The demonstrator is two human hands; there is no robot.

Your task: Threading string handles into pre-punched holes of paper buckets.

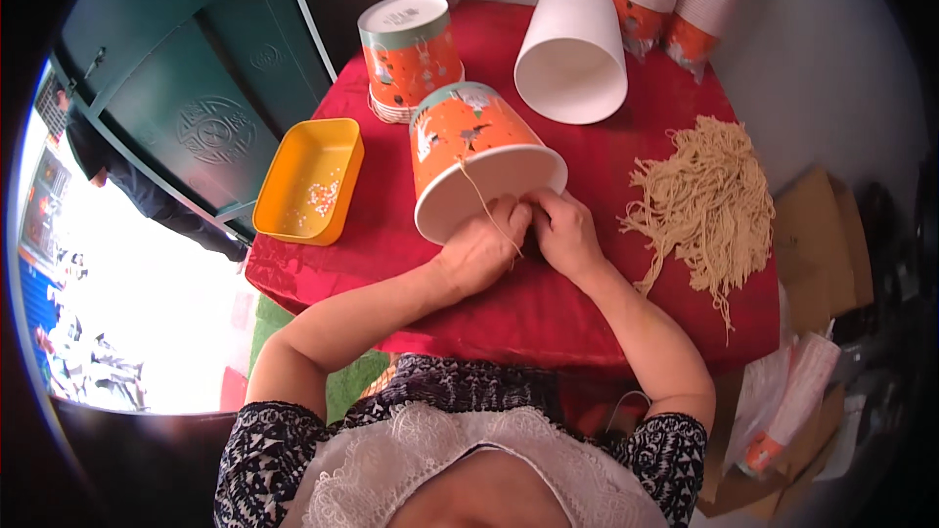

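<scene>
We've got both hands, left hand (476, 252) and right hand (565, 232), pinched shut on tan string (481, 203) at rim of orange paper bucket (476, 158), lying sideways on red table (548, 303); string bundle (706, 203) sits nearby.

From my station the view was sharp in the middle and weaker toward the rim. Strong daylight came from the left, where the open doorway (127, 313) was burned out to almost pure white, with no detail inside it. The red table (548, 303) was lit evenly and its colour looked very saturated. Soft shadows lay under the hands (523, 235) and beside the orange bucket (479, 161). The white bucket (572, 54) was bright but not glaring. The fisheye lens bent the green door (196, 88) strongly, and a black ring closed the corners. The right side was dim and slightly blurred.
</scene>
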